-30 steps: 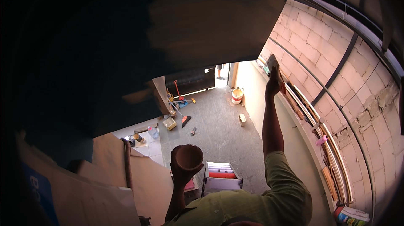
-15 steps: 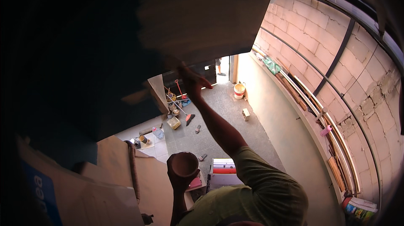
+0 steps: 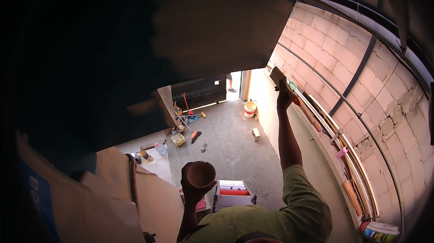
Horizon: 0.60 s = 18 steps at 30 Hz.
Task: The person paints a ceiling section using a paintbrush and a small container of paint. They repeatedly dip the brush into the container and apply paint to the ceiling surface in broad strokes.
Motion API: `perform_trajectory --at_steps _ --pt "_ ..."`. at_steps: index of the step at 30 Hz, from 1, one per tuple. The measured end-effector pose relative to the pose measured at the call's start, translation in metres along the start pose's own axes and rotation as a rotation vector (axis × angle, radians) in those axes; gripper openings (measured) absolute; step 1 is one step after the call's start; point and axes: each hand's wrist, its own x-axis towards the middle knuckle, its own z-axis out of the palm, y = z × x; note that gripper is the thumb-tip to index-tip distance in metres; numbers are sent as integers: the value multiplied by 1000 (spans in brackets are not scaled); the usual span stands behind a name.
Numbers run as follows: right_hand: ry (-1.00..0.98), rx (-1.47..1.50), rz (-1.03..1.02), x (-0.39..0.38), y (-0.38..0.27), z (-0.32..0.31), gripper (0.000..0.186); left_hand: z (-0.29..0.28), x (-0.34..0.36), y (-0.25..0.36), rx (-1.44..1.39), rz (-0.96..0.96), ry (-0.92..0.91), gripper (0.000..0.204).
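Note:
My left hand (image 3: 193, 194) is closed round a brown round cup (image 3: 200, 174), its opening turned up, held in front of my chest. What the cup holds is too dim to make out. My right arm reaches up and out to the right. In that raised right hand (image 3: 283, 94) is a wide flat paintbrush (image 3: 277, 76), its dark bristle end upward and a reddish handle end showing below the hand. The brush is apart from the large dark overhead surface (image 3: 212, 30), which bears a lighter brown, streaky patch.
Below me on the grey floor are a bucket (image 3: 249, 108), a broom (image 3: 195, 136), a small box (image 3: 256, 134) and a sandal (image 3: 203, 147). Pipes and boards (image 3: 361, 177) lie on a ledge along the block wall (image 3: 334, 39). A stepped white-and-red object (image 3: 233, 193) stands close by.
My right hand has swung from beneath the dark surface out to the right, bringing the brush into clear sight. The left hand keeps the cup, slightly shifted in view.

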Motion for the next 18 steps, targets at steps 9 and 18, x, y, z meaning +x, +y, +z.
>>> perform_trajectory --at_steps 9,18 --pt "-466 628 37 -142 -134 196 25 -6 -3 0 -95 -49 -8 88" --pt "-471 381 -1 -129 -80 222 31 -5 2 11 -109 -74 32 88"
